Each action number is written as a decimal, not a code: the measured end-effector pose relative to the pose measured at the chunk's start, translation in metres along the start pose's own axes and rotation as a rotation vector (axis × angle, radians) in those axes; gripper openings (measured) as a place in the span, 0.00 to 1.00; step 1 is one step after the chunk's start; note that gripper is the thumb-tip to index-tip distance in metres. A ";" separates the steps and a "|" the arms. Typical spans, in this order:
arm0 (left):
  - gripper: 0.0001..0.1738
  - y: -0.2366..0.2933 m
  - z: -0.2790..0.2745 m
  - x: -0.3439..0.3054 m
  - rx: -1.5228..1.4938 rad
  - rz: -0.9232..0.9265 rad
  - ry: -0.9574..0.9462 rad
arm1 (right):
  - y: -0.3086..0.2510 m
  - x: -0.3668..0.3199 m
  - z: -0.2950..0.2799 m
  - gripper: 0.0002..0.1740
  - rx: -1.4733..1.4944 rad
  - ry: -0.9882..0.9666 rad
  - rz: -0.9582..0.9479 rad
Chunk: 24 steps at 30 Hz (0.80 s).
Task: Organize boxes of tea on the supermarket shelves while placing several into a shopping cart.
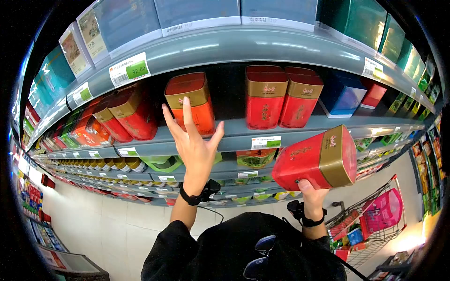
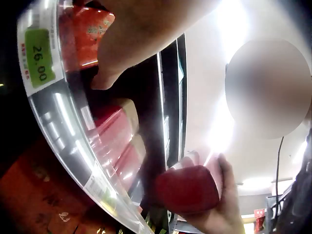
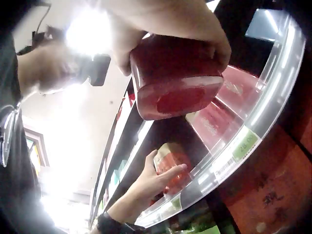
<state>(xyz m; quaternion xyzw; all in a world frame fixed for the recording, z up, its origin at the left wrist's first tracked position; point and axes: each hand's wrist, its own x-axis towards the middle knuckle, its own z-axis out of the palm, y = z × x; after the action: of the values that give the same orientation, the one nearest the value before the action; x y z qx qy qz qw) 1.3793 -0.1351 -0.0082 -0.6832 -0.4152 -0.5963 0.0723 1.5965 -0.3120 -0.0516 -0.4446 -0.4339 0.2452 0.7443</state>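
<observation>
My right hand point(image 1: 313, 193) grips a red tin point(image 1: 300, 161) with a gold lid band, tilted on its side in front of the shelf. In the right wrist view the base of this tin point(image 3: 180, 97) faces the camera. My left hand point(image 1: 194, 147) reaches up with fingers spread at an orange-red tin point(image 1: 199, 119) that stands upright on the shelf. In the right wrist view, the thumb and fingers of the left hand point(image 3: 148, 181) lie at either side of that tin point(image 3: 173, 163). Two more red tins point(image 1: 265, 110) stand upright to its right.
Further red tins point(image 1: 136, 112) stand at the left, and a blue box point(image 1: 344, 96) at the right. A shelf edge with price tags point(image 1: 131, 70) overhangs the row. A shopping cart point(image 1: 375, 225) holding a pink bag stands at the lower right.
</observation>
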 end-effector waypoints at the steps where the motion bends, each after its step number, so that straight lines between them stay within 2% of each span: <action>1: 0.55 0.001 0.000 0.001 0.069 0.020 0.029 | 0.000 0.001 0.000 0.44 -0.003 -0.002 -0.024; 3: 0.55 0.007 -0.002 -0.001 0.186 0.066 0.077 | -0.003 0.003 0.000 0.44 -0.020 0.014 -0.074; 5: 0.42 0.019 -0.004 -0.006 0.047 0.182 0.206 | 0.004 0.010 -0.009 0.46 -0.121 0.089 -0.092; 7: 0.34 0.039 -0.004 -0.013 -0.053 0.367 0.120 | -0.008 0.028 -0.005 0.48 -0.103 0.211 -0.120; 8: 0.31 0.053 0.000 -0.015 -0.129 0.383 -0.010 | -0.015 0.037 -0.001 0.54 -0.203 0.307 -0.158; 10: 0.27 0.080 0.014 -0.018 -0.272 0.389 -0.274 | -0.018 0.050 0.000 0.58 -0.232 0.385 -0.226; 11: 0.26 0.092 0.025 -0.016 -0.339 0.379 -0.410 | -0.020 0.054 -0.001 0.60 -0.247 0.421 -0.258; 12: 0.26 0.101 0.037 -0.016 -0.372 0.392 -0.462 | -0.024 0.055 -0.002 0.65 -0.214 0.415 -0.205; 14: 0.26 0.115 0.065 -0.019 -0.434 0.417 -0.563 | -0.021 0.059 -0.009 0.65 -0.291 0.458 -0.286; 18: 0.26 0.136 0.086 -0.023 -0.355 0.442 -0.548 | -0.019 0.061 -0.024 0.66 -0.386 0.529 -0.363; 21: 0.31 0.143 0.094 -0.021 -0.256 0.423 -0.517 | -0.026 0.059 -0.029 0.63 -0.383 0.544 -0.375; 23: 0.28 0.149 0.098 -0.020 -0.193 0.405 -0.519 | -0.025 0.057 -0.038 0.59 -0.467 0.546 -0.414; 24: 0.26 0.151 0.100 -0.019 -0.156 0.388 -0.525 | -0.029 0.057 -0.037 0.61 -0.474 0.548 -0.409</action>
<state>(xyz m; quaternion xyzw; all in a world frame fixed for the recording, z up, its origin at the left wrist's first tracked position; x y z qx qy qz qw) 1.5548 -0.1828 0.0071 -0.8833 -0.2349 -0.4051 0.0224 1.6568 -0.2997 -0.0103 -0.5570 -0.3435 -0.1420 0.7427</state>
